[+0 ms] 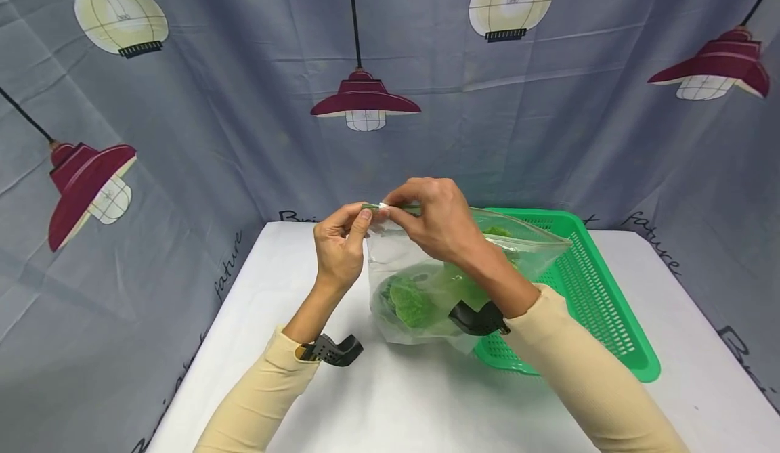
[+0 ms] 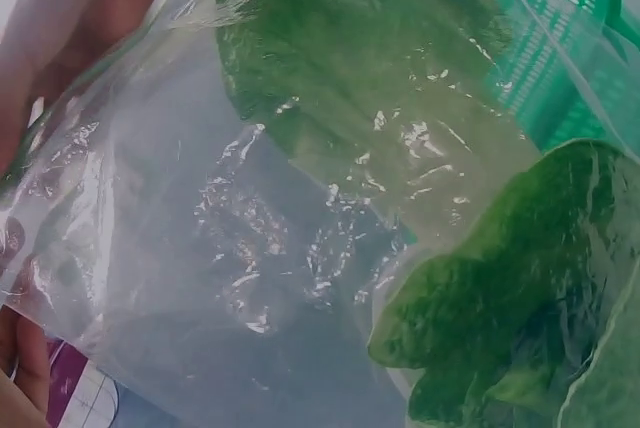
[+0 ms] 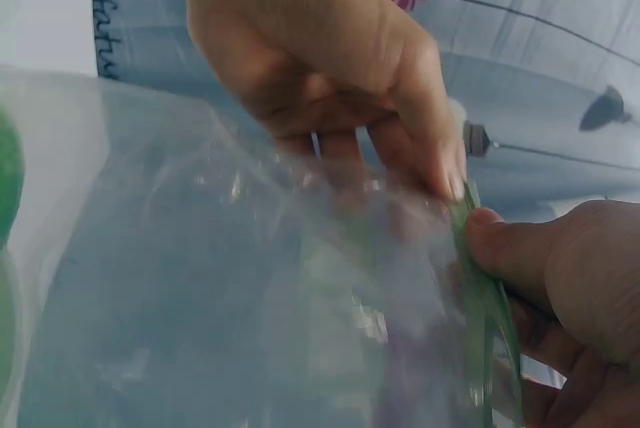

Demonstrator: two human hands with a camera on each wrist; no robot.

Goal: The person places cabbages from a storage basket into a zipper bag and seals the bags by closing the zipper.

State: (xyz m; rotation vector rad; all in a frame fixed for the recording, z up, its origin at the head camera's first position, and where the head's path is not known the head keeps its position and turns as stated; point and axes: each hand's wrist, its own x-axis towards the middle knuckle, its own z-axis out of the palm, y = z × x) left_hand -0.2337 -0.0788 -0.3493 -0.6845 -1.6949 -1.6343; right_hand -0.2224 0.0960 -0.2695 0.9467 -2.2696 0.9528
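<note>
A clear zip bag (image 1: 390, 250) with green leafy vegetables (image 1: 414, 302) inside hangs from both hands. My left hand (image 1: 341, 246) pinches its top left corner between thumb and fingers. Right beside it, my right hand (image 1: 435, 219) pinches the green zip edge at a small white slider (image 1: 382, 205). Toward the right the bag's mouth gapes. In the right wrist view the thumbs of both hands meet at the green zip strip (image 3: 480, 298). Broad green leaves (image 2: 500, 298) press against the plastic in the left wrist view.
Behind and to the right of the bag, a green plastic basket (image 1: 585, 290) with slotted walls stands on the white table (image 1: 292, 399). A grey-blue curtain (image 1: 256, 101) printed with lamps surrounds the table at the back and sides.
</note>
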